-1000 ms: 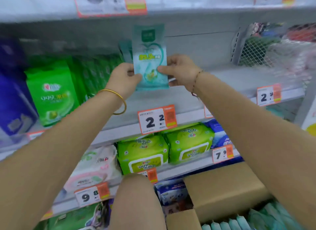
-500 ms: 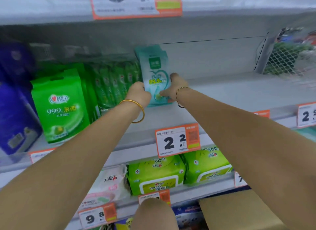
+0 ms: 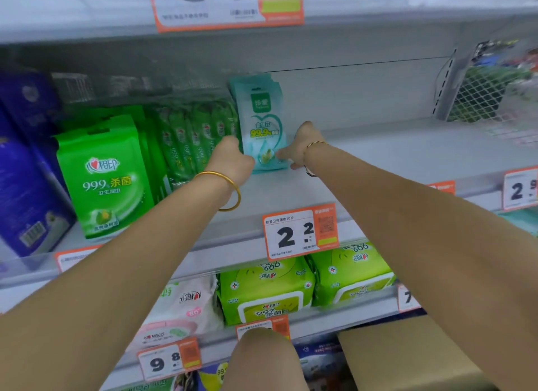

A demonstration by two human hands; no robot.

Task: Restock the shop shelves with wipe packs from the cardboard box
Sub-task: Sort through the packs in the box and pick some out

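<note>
A grey metal shop shelf runs across the aisle, its front rail carrying an orange-edged price tag that reads "2.2". Toward the back of the shelf, a teal wipe pack printed "99.9%" stands upright in front of a few like packs, just right of a row of slim green packs. The left hand has its grip closed on the pack's lower left edge. The right hand pinches the lower right corner, thumb on the front. Farther left stands a green pack marked "999". Right of the teal pack, open shelf surface stretches to a mesh divider. A lower tag reads "9.8". The cardboard box sits at bottom right, under the right forearm.
</note>
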